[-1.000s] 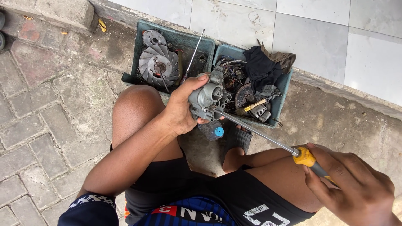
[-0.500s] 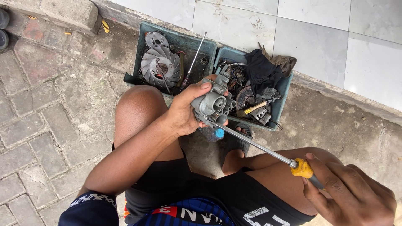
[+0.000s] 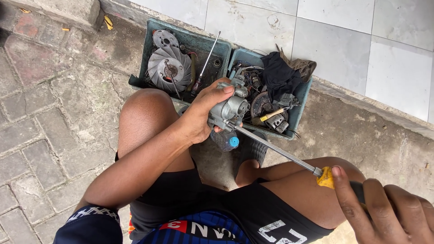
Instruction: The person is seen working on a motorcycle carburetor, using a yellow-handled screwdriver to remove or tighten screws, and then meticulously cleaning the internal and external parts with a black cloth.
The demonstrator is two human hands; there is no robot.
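While the left hand wraps around a grey cast-metal carburetor, thumb over the top and fingers underneath, the part sits raised above the bare knee, just in front of 2 teal plastic trays. The right hand is closed around the yellow-and-black handle of a long screwdriver, whose steel shaft runs up to the carburetor's lower edge, its tip touching the body there.

The carburetor looks dense and rigid, likely heavy for its size, with a round bore, bosses and small fittings sticking out. Its dull, grimy surface may be oily, so I judge the blocky middle body the safest place to grip, away from the thin levers and nozzles, which seem easiest to bend or snap.

Just below it a small bottle with a blue cap rests near the foot. Behind, the left tray holds a finned metal fan disc, a smaller round part and a second screwdriver leaning on the rim. The right tray carries tangled wires, small metal parts and a black rag. Rough concrete and worn paving bricks lie underfoot, with smooth pale tiles beyond.
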